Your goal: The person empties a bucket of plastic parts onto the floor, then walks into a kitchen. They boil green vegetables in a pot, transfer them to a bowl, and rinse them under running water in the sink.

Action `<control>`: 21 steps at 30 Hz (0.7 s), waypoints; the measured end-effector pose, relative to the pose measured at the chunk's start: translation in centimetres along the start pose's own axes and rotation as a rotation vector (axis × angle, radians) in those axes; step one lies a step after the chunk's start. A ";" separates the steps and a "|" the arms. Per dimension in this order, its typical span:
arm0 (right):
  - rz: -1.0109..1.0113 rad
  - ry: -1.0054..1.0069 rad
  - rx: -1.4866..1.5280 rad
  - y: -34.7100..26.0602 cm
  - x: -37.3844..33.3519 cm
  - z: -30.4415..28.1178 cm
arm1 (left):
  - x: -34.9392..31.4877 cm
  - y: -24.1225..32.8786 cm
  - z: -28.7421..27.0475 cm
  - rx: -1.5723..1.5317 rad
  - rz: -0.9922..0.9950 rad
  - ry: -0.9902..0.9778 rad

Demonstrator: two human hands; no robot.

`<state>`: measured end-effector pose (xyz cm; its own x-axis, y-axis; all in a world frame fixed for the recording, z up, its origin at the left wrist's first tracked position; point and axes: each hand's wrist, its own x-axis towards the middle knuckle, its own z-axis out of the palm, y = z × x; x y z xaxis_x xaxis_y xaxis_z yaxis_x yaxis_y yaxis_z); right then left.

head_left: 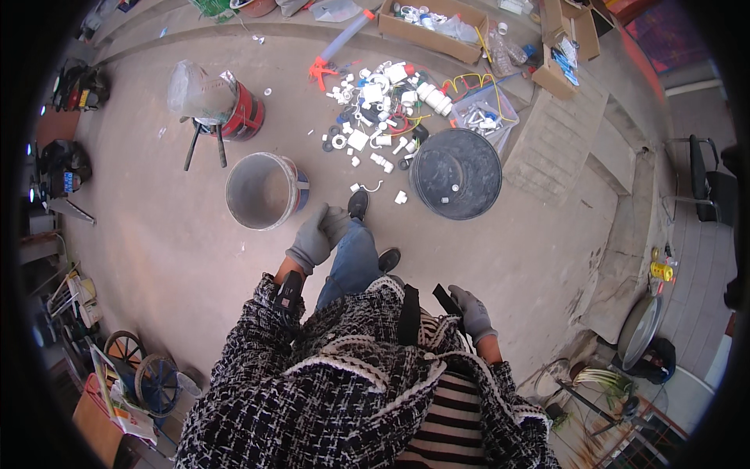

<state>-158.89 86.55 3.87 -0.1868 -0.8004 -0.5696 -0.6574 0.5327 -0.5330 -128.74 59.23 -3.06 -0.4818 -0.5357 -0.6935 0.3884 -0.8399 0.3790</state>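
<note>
Concrete floor [160,258]; pale bucket [244,186] just beyond left hand [317,238], loosely open; right hand [473,313]: cannot tell.

The fingertips of the grey-gloved right hand [471,313] are partly hidden, so its contact with the flat black strap [447,300] beside it is unclear. Beyond both hands, white plastic pipe fittings [373,92] overlap, hiding the lower ones; two pale bits [455,187] in the round black tub [437,166] (mere specks) defy naming. Farther out, the upper edge cuts a green crumpled bundle [212,8].
</note>
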 end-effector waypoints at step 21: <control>-0.017 -0.018 0.005 2.4 -0.4 0.2 | -2.3 0.2 0.7 -0.057 0.081 0.130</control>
<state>-160.23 88.20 2.65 -0.1623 -0.8042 -0.5717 -0.6567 0.5205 -0.5457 -128.15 60.23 -0.97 -0.3424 -0.5828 -0.7370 0.4678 -0.7860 0.4042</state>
